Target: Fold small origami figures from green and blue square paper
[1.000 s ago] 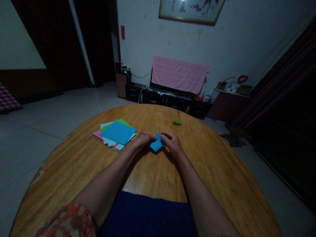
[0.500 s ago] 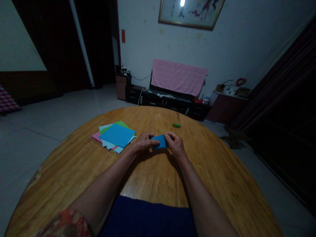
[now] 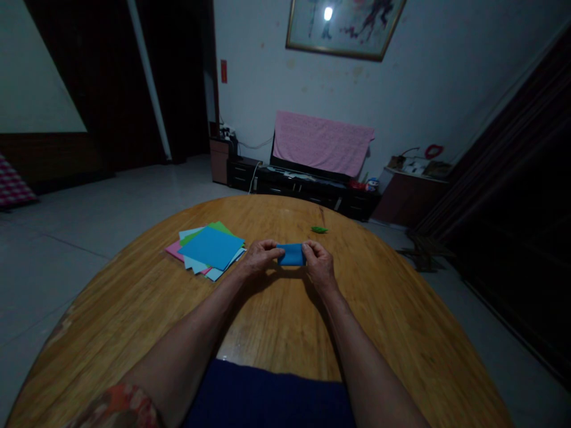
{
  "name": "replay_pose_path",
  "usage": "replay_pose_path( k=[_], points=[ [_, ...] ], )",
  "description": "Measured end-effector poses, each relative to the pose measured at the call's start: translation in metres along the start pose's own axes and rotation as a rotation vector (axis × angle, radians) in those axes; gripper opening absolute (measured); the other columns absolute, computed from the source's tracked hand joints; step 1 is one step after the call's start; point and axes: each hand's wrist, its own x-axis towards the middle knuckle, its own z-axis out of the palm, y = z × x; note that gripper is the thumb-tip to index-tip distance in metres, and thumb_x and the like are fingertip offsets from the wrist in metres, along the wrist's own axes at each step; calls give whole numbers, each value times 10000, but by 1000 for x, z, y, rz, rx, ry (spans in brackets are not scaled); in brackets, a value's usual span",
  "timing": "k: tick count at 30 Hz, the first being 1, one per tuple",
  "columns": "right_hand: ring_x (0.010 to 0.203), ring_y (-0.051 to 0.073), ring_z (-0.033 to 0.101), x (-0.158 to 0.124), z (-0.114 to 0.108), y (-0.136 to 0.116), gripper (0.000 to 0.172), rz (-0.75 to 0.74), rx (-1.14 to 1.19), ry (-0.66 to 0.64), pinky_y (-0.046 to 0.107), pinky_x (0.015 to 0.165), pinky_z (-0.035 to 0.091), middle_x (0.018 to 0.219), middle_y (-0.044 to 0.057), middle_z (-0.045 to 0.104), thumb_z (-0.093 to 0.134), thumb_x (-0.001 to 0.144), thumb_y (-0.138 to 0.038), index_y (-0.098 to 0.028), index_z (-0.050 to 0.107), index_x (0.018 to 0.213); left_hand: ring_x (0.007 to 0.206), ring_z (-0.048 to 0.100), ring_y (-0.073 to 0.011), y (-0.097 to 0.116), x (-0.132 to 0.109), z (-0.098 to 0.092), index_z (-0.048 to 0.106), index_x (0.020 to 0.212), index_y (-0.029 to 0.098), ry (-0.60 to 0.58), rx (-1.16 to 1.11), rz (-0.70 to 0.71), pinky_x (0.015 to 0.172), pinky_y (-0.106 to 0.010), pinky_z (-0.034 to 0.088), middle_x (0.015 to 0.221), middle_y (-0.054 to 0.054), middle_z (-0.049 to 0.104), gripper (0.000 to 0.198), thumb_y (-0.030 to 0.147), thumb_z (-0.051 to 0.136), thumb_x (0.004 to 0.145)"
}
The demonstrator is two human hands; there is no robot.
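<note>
A small rectangle of folded blue paper (image 3: 292,255) is held up just above the round wooden table (image 3: 272,315). My left hand (image 3: 261,258) pinches its left end, thumb in front. At the right end, the thumb and fingers of my right hand (image 3: 319,261) are closed on the same paper. To the left of my hands lies a fanned stack of square coloured paper (image 3: 213,246), with a blue sheet on top and green, pink and pale blue ones beneath. Beyond my right hand rests a small green object (image 3: 319,229), perhaps folded paper.
Dark blue cloth (image 3: 267,395) lies at the near table edge between my forearms. Past the far edge stands a low black cabinet (image 3: 289,183) with a screen draped in a pink towel (image 3: 321,142). A side cabinet (image 3: 408,196) stands to its right.
The blue paper has gone from slightly tilted to level, and more of its face shows between my hands. My right hand has shifted slightly right. The whole view has moved a little.
</note>
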Motion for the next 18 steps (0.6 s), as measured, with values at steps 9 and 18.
replay_pose_path(
  k=[9,18],
  points=[
    [729,193,620,-1,-6,-5,243,-62,-190,-222,291,645,483,788,53,685,597,718,-378,-170,686,805,466,434,-87,6,2,-5,552,590,168,17,241,60,437,-207,314,497,31,473,116,173,666,573],
    [680,175,623,-6,-7,-20,188,-213,-332,-484,270,597,454,733,39,696,562,747,-282,-205,733,735,457,415,-81,12,-1,-5,600,568,143,-162,431,52,444,-216,282,487,11,493,112,222,674,598]
  ],
)
